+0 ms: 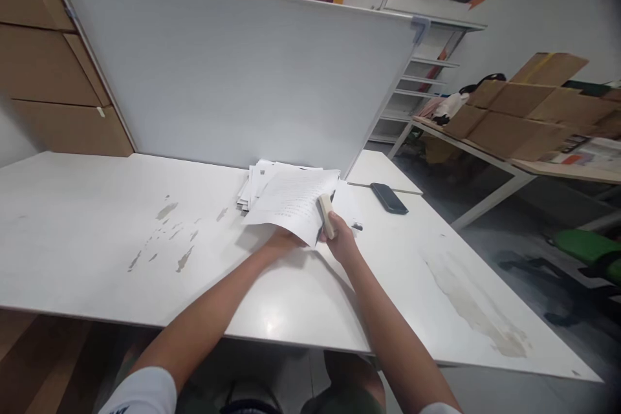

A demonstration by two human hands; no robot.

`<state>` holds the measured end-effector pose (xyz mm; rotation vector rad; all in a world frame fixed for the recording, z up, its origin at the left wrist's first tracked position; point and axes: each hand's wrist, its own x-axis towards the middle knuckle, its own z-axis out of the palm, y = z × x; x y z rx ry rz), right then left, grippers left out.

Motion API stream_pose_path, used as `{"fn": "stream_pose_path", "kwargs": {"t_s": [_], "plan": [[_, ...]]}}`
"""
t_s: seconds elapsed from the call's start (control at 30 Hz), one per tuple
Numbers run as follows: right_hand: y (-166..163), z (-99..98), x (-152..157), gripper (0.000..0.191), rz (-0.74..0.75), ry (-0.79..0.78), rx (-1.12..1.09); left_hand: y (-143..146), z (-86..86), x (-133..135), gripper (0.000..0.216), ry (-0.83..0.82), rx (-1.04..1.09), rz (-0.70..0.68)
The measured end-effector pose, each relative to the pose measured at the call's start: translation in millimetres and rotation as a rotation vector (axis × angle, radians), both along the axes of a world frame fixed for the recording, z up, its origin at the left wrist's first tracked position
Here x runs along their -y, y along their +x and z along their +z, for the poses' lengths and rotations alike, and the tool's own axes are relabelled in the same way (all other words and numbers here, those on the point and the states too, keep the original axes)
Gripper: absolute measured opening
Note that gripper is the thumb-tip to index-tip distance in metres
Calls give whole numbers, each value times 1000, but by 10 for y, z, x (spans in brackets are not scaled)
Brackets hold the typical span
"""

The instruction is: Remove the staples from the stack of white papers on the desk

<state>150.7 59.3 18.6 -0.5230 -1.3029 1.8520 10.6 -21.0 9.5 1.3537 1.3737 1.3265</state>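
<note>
My right hand [342,240] is wrapped round a cream stapler [326,215], held upright at the right edge of a printed sheet of paper [291,197]. The sheet is lifted off the table and curls down at its near edge. My left hand [286,240] reaches under that near edge and holds the paper from below; its fingers are mostly hidden. Whether more than one sheet is held, I cannot tell. Behind the held paper lies an untidy stack of papers [248,193]. Another white sheet [347,202] shows just beyond the stapler, partly covered by my right hand.
A dark phone [389,198] lies right of the papers on the white table [194,297]. A whiteboard [233,71] leans along the back, beside stacked cardboard boxes [53,71]. To the right are a second table with cartons [524,113] and a green chair [587,249].
</note>
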Motion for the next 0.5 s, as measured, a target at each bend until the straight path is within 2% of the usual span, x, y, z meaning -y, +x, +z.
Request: {"fn": "stream_pose_path", "kwargs": {"t_s": [0.1, 0.17, 0.27, 0.33, 0.43, 0.5], "plan": [[14, 47, -8, 39, -29, -37, -5, 41, -88, 79, 12, 58, -200, -54], [19, 72, -11, 39, -55, -54, -17, 78, -127, 127, 20, 149, -204, -34], [26, 88, -27, 38, -78, -56, -24, 163, -125, 156, 45, 218, 67, -12], [34, 85, -51, 36, -58, -71, 10, 222, -94, 147, 57, 185, 297, 69], [43, 81, -82, 33, 50, -75, 118, 238, -45, 107, 50, 106, 574, 329], [33, 88, -81, 34, 126, -62, 166, 177, -36, 63, 39, 81, 668, 438]]}}
